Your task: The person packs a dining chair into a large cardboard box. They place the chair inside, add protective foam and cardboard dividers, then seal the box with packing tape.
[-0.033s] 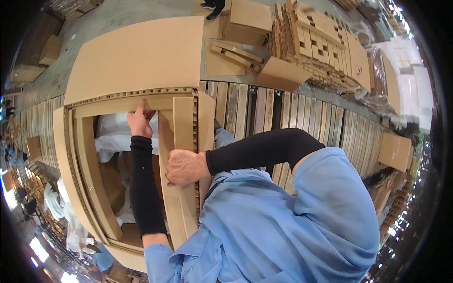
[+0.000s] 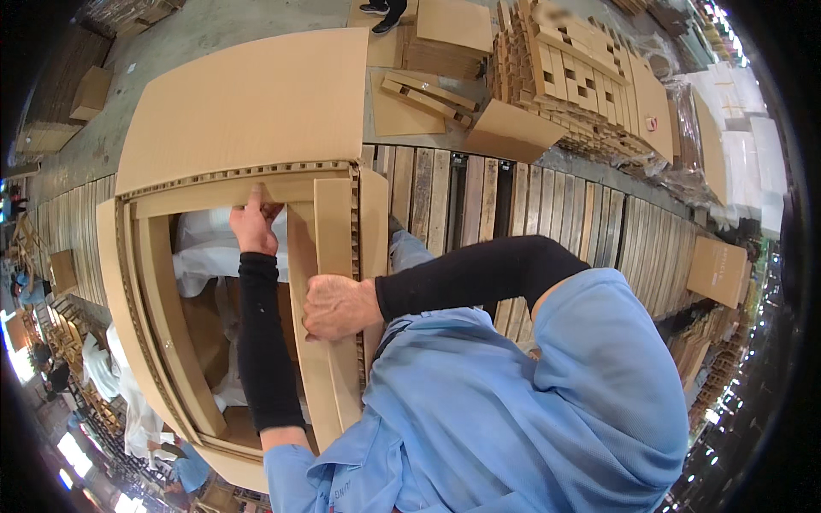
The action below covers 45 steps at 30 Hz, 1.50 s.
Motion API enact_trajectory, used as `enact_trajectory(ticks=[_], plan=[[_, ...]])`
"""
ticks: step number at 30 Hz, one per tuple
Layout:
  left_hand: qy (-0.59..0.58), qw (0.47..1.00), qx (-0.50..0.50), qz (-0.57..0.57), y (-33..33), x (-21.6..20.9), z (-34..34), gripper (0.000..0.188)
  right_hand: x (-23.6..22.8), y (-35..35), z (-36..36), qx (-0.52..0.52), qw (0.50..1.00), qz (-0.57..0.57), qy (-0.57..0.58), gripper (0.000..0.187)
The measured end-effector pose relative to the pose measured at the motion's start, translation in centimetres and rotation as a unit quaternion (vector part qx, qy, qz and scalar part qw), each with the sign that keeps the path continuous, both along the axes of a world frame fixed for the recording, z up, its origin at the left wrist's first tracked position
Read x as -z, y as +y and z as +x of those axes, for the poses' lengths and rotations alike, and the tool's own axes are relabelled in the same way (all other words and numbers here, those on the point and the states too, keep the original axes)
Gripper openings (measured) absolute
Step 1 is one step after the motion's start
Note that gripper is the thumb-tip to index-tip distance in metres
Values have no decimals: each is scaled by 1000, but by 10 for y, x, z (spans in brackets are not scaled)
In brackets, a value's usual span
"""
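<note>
A large open cardboard box (image 2: 107,248) stands in front of me, its far flap (image 2: 248,111) folded outward. Cardboard strips form a frame inside its rim. At the far side, my left hand (image 2: 254,227) grips the far cardboard strip (image 2: 205,197), index finger on top and the other fingers curled at its inner edge. On the right, my right hand (image 2: 342,306) is closed like a fist over the right cardboard strip (image 2: 332,205); its fingertips are hidden. White wrapping (image 2: 205,248) covers something inside, partly behind my left forearm.
A slatted roller conveyor (image 2: 547,214) runs across behind the box. Beyond it are stacked cardboard pieces (image 2: 581,77), flat sheets (image 2: 449,34) and a person's feet (image 2: 389,15). A carton (image 2: 717,272) sits at the right. Another person (image 2: 188,466) is at the lower left.
</note>
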<state>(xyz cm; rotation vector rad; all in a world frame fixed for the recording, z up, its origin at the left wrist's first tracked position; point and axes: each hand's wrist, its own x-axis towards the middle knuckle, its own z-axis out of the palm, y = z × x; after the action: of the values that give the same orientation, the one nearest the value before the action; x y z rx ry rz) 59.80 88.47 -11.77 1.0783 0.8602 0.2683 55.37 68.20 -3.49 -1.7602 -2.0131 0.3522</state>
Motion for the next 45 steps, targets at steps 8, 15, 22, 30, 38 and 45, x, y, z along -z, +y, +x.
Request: enact_trajectory(ticks=[8, 15, 22, 30, 38, 45], plan=[[-32, 999, -18, -14, 0, -7, 11, 23, 4, -5, 7, -4, 1000, 23, -5, 16], [-43, 999, -31, -11, 0, 0, 11, 23, 0, -2, 8, 16, 1000, -18, -6, 15], [-39, 999, -16, -18, 6, -5, 12, 20, 17, 0, 17, 5, 994, -102, 31, 15], [5, 1000, -7, -18, 40, -14, -10, 23, -46, 31, 53, 140, 957, 195, 162, 44], [111, 924, -48, 362, -2, -114, -189, 37, 37, 43, 102, 115, 989, 63, -63, 62], [514, 678, -116, 513, -126, -84, -475, 48, 11, 52, 161, 32, 975, -46, -216, 71]])
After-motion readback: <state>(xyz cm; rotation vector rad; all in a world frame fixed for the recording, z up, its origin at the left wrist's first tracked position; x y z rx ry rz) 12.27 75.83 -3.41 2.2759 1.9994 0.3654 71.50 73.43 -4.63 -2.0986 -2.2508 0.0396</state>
